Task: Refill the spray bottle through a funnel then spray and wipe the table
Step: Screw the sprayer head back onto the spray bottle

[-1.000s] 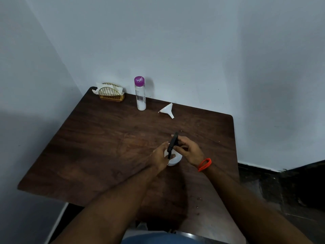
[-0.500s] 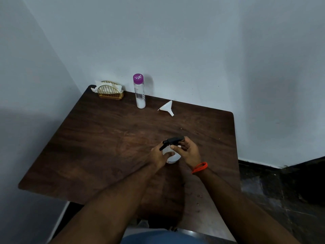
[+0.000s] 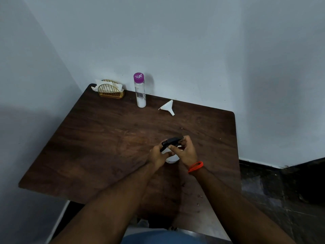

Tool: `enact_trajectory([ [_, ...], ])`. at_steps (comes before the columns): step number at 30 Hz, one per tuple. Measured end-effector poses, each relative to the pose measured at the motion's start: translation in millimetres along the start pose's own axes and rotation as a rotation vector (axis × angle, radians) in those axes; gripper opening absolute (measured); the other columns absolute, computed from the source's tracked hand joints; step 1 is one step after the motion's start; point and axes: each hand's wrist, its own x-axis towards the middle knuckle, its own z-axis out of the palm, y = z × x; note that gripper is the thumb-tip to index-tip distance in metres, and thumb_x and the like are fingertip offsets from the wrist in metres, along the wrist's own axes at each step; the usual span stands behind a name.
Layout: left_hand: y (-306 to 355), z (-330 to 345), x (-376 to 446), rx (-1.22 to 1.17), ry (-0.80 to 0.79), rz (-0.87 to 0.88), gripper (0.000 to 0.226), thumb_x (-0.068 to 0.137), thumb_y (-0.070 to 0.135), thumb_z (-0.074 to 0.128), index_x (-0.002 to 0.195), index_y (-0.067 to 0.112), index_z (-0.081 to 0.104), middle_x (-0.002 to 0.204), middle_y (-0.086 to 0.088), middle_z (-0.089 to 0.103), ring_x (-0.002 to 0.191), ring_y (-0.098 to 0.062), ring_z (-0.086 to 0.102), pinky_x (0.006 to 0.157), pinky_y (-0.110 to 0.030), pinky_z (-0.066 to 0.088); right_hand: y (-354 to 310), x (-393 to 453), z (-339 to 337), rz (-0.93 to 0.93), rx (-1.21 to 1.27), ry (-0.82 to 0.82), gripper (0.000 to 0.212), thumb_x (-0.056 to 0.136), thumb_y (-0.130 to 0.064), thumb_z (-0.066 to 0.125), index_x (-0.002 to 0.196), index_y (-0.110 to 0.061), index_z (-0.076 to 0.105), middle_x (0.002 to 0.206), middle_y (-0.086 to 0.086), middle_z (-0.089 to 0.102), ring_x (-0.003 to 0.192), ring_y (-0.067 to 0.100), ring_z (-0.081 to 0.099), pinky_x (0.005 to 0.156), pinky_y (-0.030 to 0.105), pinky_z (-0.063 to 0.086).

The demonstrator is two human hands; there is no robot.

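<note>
Both hands gripped the spray bottle [image 3: 171,158]: left hand [image 3: 158,155] its body, right hand [image 3: 186,152] its black head; funnel [image 3: 168,106], purple-capped bottle [image 3: 140,92] and napkin holder [image 3: 110,90] stood well apart along the tabletop [image 3: 98,138] rear

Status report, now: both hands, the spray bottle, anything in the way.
Left hand grips spray bottle body; right hand grips its black spray head. Bottle upright on table. Funnel lying on its side, untouched. Nothing in the way.
</note>
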Motion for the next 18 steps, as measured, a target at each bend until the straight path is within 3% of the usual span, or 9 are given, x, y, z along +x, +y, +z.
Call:
enact_trajectory([
  [3,1,-1,1,0.002,-0.003,-0.012,0.048,0.083,0.023,0.075,0.127,0.011,0.063,0.124,-0.009,0.066,0.116,-0.025,0.059,0.088,-0.029,0.046,3,0,5,-0.058,-0.028,-0.048,0.033,0.084,-0.019,0.074,0.114,-0.022,0.060,0.111,-0.002,0.065,0.102,0.013,0.062,0.090,0.035,0.052],
  [7,3,-3,0,-0.012,-0.012,-0.014,0.040,0.081,0.021,0.077,0.117,0.008,0.068,0.115,-0.011,0.069,0.108,-0.025,0.063,0.078,-0.024,0.043,7,0,6,-0.016,-0.015,-0.026,0.023,0.085,-0.016,0.073,0.108,-0.014,0.068,0.107,0.005,0.065,0.098,0.016,0.062,0.091,0.047,0.051],
  [14,4,-5,-3,-0.042,-0.037,0.006,0.054,0.079,0.024,0.079,0.130,0.014,0.062,0.124,-0.008,0.067,0.116,-0.022,0.061,0.093,-0.029,0.046,6,-7,-5,-0.045,0.031,-0.076,0.033,0.084,-0.017,0.069,0.117,-0.016,0.066,0.115,0.004,0.065,0.108,0.017,0.062,0.096,0.041,0.051],
  [18,5,-4,-5,-0.077,-0.035,0.044,0.054,0.079,0.018,0.079,0.130,0.020,0.062,0.135,-0.003,0.061,0.125,-0.019,0.055,0.100,-0.028,0.042,4,-6,-2,-0.030,0.017,0.004,0.028,0.078,-0.015,0.079,0.100,-0.019,0.063,0.104,0.000,0.069,0.100,0.018,0.066,0.089,0.041,0.054],
])
